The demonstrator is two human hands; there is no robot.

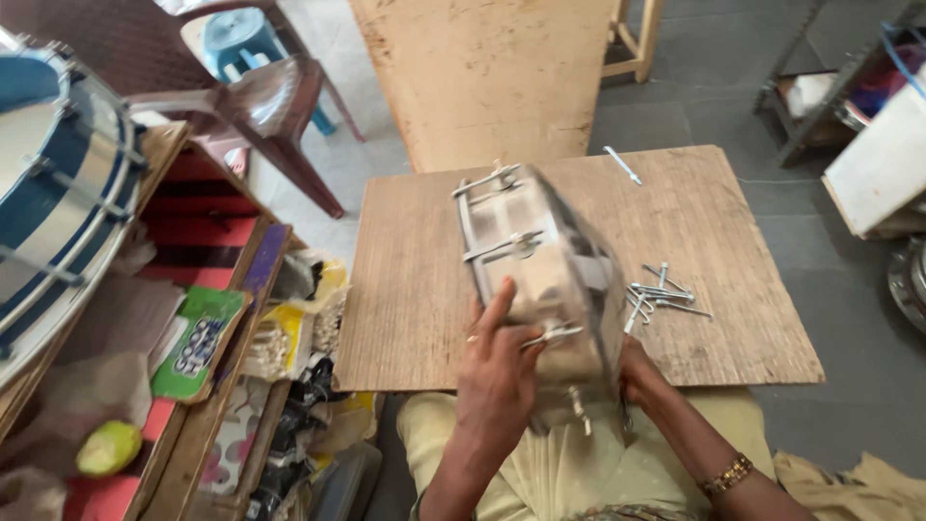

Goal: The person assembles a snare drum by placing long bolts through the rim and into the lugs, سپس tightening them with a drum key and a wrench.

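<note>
Just right of the grip, a loose heap of metal rods (664, 294) lies on the wooden table (415, 289). Beyond the grip, near the far edge, rests a single rod (623, 165). Well left of the grip stands a big blue-and-white drum (53, 183), with a green packet (198, 342) and a green fruit (108, 448) below it. Far beyond to the left stand a brown plastic chair (275, 106) and a blue stool (241, 39).

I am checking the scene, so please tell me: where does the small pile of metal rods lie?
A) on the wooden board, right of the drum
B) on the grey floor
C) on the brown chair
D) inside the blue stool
A: the metal rods lie on the wooden board, just right of the small drum that both hands hold.
</note>
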